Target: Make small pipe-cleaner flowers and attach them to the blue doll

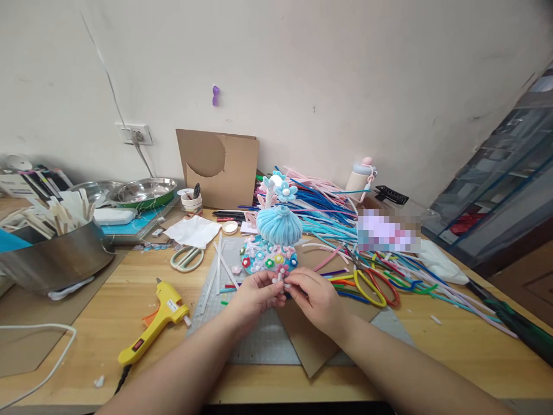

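A small white fuzzy flower piece [280, 279] is pinched between the fingertips of my left hand [258, 297] and my right hand [315, 300], which meet near the middle of the table. Directly behind them stands a light blue fuzzy pumpkin-shaped piece [280, 225], with blue and white flowers [283, 187] rising above it. Its round base [259, 256] is covered with several small coloured flowers. A brown cardboard piece [311, 340] lies on the grey cutting mat [254, 346] below my hands.
At left lie a yellow glue gun [162, 323], scissors [187, 259] and a metal pot [56, 265] of sticks. Many pipe cleaners [328, 202] spread across the right, with yellow-handled scissors [369, 288] among them. Cardboard [242, 167] and a bottle [363, 178] stand by the wall.
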A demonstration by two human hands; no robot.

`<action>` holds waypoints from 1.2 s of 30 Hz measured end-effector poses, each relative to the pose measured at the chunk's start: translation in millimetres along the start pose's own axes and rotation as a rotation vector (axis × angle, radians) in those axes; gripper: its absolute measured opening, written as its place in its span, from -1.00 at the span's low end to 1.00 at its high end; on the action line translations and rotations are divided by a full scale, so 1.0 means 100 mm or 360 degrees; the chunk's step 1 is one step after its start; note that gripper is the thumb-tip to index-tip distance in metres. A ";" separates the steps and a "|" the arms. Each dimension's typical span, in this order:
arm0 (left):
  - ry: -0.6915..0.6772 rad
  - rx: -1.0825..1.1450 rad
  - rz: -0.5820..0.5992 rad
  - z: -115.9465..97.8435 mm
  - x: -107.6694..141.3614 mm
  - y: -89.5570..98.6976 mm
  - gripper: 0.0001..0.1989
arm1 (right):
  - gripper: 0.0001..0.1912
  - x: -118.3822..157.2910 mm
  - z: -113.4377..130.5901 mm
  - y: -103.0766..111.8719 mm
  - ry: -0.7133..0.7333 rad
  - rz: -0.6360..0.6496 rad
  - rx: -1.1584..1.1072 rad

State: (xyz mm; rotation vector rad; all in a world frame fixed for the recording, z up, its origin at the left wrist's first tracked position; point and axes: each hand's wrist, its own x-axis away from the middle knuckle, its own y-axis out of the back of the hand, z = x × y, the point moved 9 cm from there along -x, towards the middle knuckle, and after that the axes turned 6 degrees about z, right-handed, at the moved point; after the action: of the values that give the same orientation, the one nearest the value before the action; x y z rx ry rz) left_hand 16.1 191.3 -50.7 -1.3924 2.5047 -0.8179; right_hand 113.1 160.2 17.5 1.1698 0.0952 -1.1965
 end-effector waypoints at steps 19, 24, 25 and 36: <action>-0.0332 -0.0641 0.0029 -0.25 0.00 -0.10 -0.66 | -0.82 0.09 -0.42 -0.31 -0.0964 0.0054 -0.1252; -0.0415 -0.0897 -0.0034 -0.26 0.03 -0.08 -0.78 | -0.84 0.20 -0.52 -0.47 -0.1303 -0.0032 -0.1759; -0.0437 -0.0957 -0.0051 -0.27 0.03 -0.08 -0.80 | -0.85 0.23 -0.53 -0.52 -0.1378 -0.0036 -0.1866; -0.0225 -0.0468 0.0083 -0.15 -0.08 -0.01 -0.63 | -0.70 0.14 -0.48 -0.40 -0.1124 0.0125 -0.1600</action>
State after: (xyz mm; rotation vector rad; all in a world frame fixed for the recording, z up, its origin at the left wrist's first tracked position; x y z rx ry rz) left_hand 15.5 203.3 -38.8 -1.4039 2.6145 -0.3361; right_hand 112.9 190.4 -38.6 -0.1405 0.0937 -1.1915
